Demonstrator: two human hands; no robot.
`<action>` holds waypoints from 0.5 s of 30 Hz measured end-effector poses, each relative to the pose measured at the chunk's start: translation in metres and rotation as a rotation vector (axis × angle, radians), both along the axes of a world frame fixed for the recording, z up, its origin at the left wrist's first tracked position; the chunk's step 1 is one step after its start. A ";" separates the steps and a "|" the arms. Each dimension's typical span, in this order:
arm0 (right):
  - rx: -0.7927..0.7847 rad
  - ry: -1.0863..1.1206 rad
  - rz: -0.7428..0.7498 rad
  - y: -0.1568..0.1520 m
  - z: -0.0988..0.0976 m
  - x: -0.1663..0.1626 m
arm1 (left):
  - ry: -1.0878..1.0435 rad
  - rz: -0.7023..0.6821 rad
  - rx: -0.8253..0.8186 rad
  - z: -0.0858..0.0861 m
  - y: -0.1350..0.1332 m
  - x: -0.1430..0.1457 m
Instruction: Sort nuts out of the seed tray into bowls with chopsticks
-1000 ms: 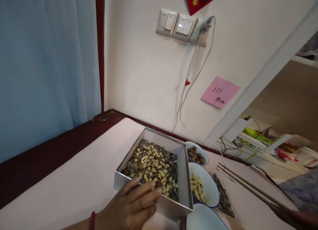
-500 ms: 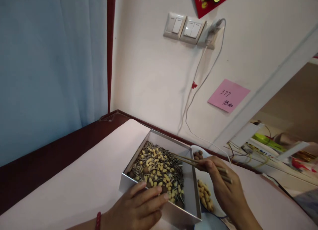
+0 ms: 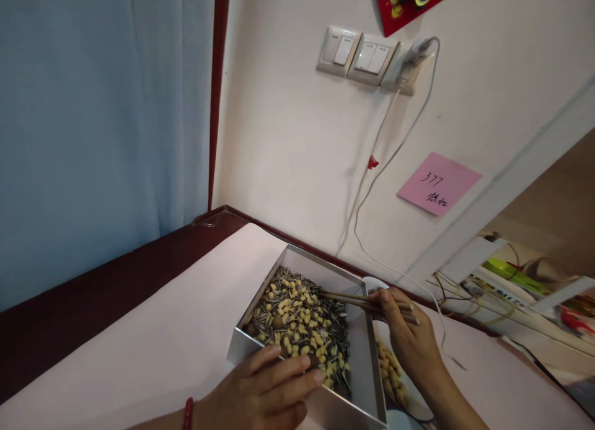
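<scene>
A silver square box (image 3: 362, 340) holds sunflower seeds (image 3: 338, 321), peanuts (image 3: 301, 312) and a few round brown nuts (image 3: 277, 322). My right hand (image 3: 409, 331) grips a pair of chopsticks (image 3: 348, 298), which slant over the box's right wall. Their tips touch the seeds near the far right of the pile; whether anything is pinched between them I cannot tell. Across the near rim lies my left hand (image 3: 264, 390), fingers spread and stretched out over the box's edge, thumb hidden.
Right of the box, partly behind my right hand, stands a white plate (image 3: 421, 400) with peanuts (image 3: 392, 374). A bowl (image 3: 402, 419) shows at the bottom edge. White paper (image 3: 139, 349) covers the table. A cable (image 3: 372, 250) hangs down the wall (image 3: 288, 139) behind.
The view has shifted slightly, so everything sits a little further right. My right hand has lowered toward the box's wall, now hiding the brown nuts on the plate. My left hand stays on the rim.
</scene>
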State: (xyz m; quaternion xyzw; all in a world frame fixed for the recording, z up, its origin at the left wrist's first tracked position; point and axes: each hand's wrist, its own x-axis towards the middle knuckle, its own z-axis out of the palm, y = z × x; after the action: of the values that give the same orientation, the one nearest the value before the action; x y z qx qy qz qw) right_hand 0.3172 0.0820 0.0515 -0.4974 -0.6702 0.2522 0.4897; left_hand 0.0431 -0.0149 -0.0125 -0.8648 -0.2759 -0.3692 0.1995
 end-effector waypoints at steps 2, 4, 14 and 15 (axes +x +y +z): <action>0.007 0.016 -0.019 -0.003 0.003 0.003 | 0.001 0.003 -0.011 0.001 -0.002 0.000; 0.019 0.028 -0.044 -0.006 0.006 0.007 | 0.007 -0.003 -0.004 0.001 -0.001 0.000; 0.144 -0.017 -0.204 -0.049 0.033 0.023 | 0.014 -0.023 0.049 -0.005 0.003 -0.001; 0.176 -0.038 -0.258 -0.053 0.033 0.034 | 0.010 -0.026 0.048 -0.005 0.002 -0.001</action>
State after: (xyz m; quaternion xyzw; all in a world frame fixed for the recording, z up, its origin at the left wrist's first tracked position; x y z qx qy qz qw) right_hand 0.3508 0.0286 0.0848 -0.5390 -0.6294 0.1181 0.5472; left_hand 0.0416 -0.0125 -0.0171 -0.8650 -0.2547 -0.3741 0.2167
